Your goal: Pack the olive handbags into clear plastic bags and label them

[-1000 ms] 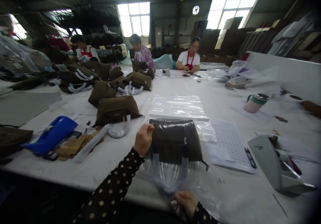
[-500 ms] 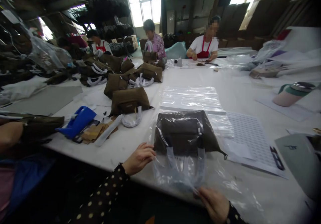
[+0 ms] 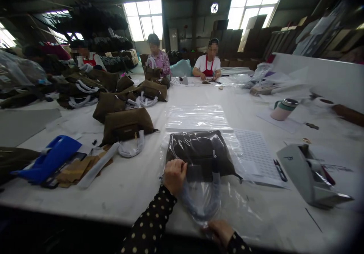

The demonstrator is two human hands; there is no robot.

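Note:
A dark brown handbag (image 3: 196,148) lies inside a clear plastic bag (image 3: 241,208) on the white table, its wrapped handles (image 3: 216,187) pointing toward me. My left hand (image 3: 175,174) is at the handbag's lower left side, fingers curled together on the plastic by one end of the handles. Below the handle loop, near the table's front edge, my right hand (image 3: 218,231) pinches the plastic; its fingertips are partly blurred.
Clear plastic sheets (image 3: 199,117) lie behind the handbag. To the left are more brown handbags (image 3: 127,123) and a blue tape dispenser-like tool (image 3: 54,157). A printed sheet (image 3: 253,148), grey tape dispenser (image 3: 309,178) and mug (image 3: 284,109) stand right. Several co-workers (image 3: 209,64) sit beyond.
My left hand has moved from beside the handbag's left corner onto the plastic over its lower left. The handles now form a rounder loop. The view has swung right.

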